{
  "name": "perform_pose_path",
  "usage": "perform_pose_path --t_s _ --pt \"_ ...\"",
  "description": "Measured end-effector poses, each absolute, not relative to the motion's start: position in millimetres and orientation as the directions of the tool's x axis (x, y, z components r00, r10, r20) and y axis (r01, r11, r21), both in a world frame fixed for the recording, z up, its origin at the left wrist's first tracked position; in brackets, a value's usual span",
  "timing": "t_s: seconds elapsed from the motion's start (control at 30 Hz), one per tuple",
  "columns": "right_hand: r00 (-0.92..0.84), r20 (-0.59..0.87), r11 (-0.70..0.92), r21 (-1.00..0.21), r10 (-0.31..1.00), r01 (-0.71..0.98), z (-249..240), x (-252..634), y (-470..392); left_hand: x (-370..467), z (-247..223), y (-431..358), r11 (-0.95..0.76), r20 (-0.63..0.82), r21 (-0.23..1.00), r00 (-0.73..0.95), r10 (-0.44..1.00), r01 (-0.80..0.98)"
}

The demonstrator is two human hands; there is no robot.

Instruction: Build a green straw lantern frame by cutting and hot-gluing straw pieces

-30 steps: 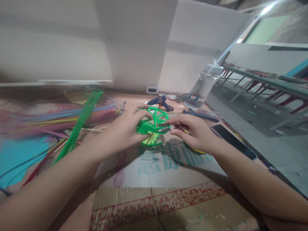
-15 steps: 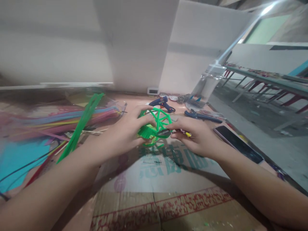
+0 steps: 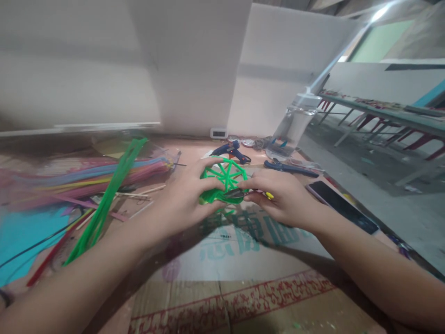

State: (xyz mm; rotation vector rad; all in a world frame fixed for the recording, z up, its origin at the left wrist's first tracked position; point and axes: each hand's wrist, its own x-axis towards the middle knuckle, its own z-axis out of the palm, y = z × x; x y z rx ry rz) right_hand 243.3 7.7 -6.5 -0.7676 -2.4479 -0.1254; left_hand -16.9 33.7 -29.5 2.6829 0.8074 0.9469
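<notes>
A green openwork piece (image 3: 227, 175) made of thin strips is held up over the middle of the table. My left hand (image 3: 194, 188) grips its left side, fingers and thumb wrapped round the edge. My right hand (image 3: 278, 192) is closed on a small tool (image 3: 234, 194) with dark tips and a bit of yellow showing by the palm. The tool's tips point left and lie against the lower front of the green piece. The palm hides most of the handle.
Behind lie a blue glue gun (image 3: 231, 150), a small white display (image 3: 219, 133) and a clear bottle (image 3: 292, 125). At right are dark blue pliers (image 3: 290, 168) and a phone (image 3: 342, 206). Green strips (image 3: 107, 199) and a coloured bundle (image 3: 86, 178) fill the left.
The green piece has tilted, so more of its spoked face shows. The tool's tips reach slightly further left across its lower edge. The view has shifted a little.
</notes>
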Motion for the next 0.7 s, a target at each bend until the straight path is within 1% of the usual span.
perform_pose_path --t_s 0.3,0.47,0.63,0.7 --pt "-0.676 0.557 0.832 -0.048 0.482 0.553 -5.0 244.1 6.9 -15.5 -27.9 31.3 -0.826 0.534 0.343 0.631 0.563 0.447" --pt "-0.698 0.544 0.825 0.016 0.466 0.564 -3.2 242.5 4.6 -15.7 -27.6 30.0 -0.831 0.539 0.337 0.633 0.555 0.442" --pt "-0.709 0.561 0.825 0.079 0.428 0.56 -5.6 242.6 5.1 -15.9 -27.3 30.1 -0.823 0.521 0.345 0.637 0.568 0.452" --pt "-0.703 0.575 0.825 0.082 0.419 0.559 -7.1 242.7 5.9 -15.7 -27.0 30.1 -0.821 0.517 0.347 0.638 0.57 0.453"
